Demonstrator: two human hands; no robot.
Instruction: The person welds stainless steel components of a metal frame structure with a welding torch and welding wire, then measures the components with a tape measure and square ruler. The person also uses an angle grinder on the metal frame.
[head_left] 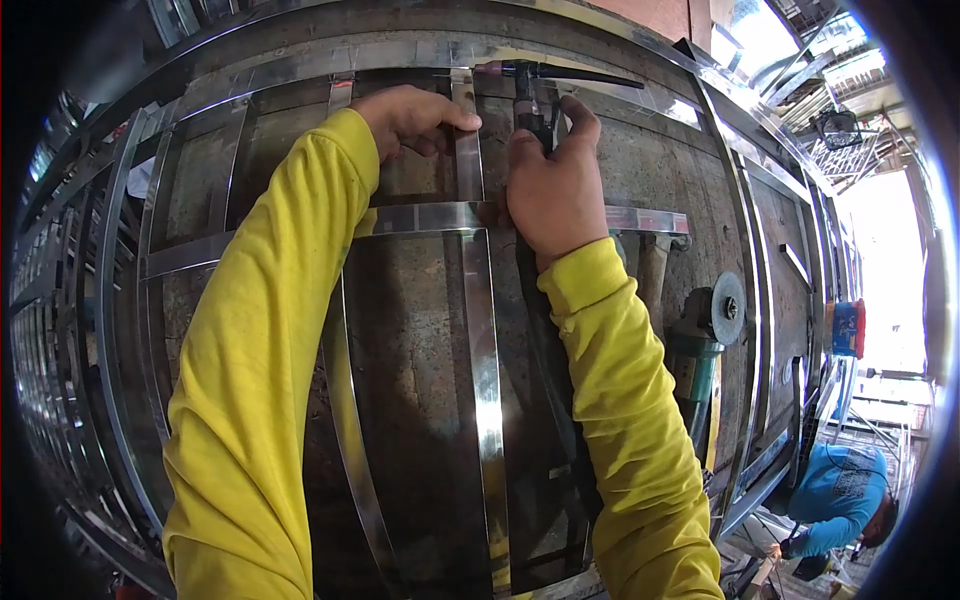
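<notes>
My right hand [560, 195] is wrapped around a TIG welding torch [524, 95]. Its nozzle points left, near where an upright flat metal bar [469, 160] meets the long top rail [400, 60] of a shiny metal frame. From the torch's far side a slim black back cap sticks out to the right. A dark cable runs down beside my right forearm. My left hand [412, 118] has its fingers curled at the upright bar's left edge, with thumb and finger pinching it just below the joint. A crossbar [420, 218] passes below both hands.
An angle grinder [705, 335] with a green body lies on the worktable [410, 330] to the right. Farther right are a blue and red container [846, 330], a fan [838, 128] and a bent-over person in a blue shirt [842, 485]. More metal frames [75, 300] stand at the left.
</notes>
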